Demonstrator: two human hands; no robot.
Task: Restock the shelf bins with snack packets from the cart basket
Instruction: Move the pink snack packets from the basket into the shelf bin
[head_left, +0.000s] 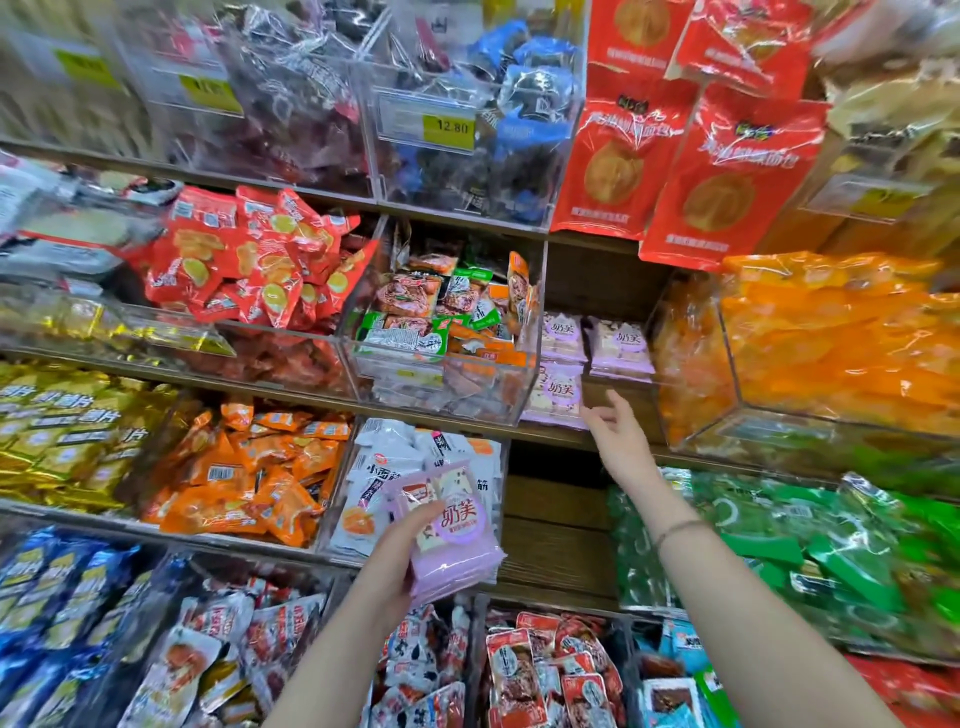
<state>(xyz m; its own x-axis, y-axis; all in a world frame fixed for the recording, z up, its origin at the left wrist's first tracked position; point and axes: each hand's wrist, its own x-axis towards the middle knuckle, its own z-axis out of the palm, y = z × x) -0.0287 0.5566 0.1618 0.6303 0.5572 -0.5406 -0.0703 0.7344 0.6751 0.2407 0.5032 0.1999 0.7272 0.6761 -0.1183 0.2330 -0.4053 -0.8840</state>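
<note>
- At the bottom of the view, two bare forearms reach up toward the snack shelves.
- The left hand (400, 551) holds a stack of pink snack packets (457, 540); its grip is closed around the stack, thumb across the top packet's face.
- The stack is held in front of a clear bin of white packets (384, 467) on a lower shelf.
- The right hand (618, 441) is raised higher, its grip open and empty, fingers spread; a thin bracelet (675, 530) circles the wrist.
- Its fingertips lie just below matching pink packets (597, 358) on the wooden shelf (561, 509) gap above.
- These packets sit between a clear bin of mixed green and orange packets (447, 332) and a bin of orange packets (831, 343).
- Farther up, red bread bags (727, 182) hang at the top.
</note>
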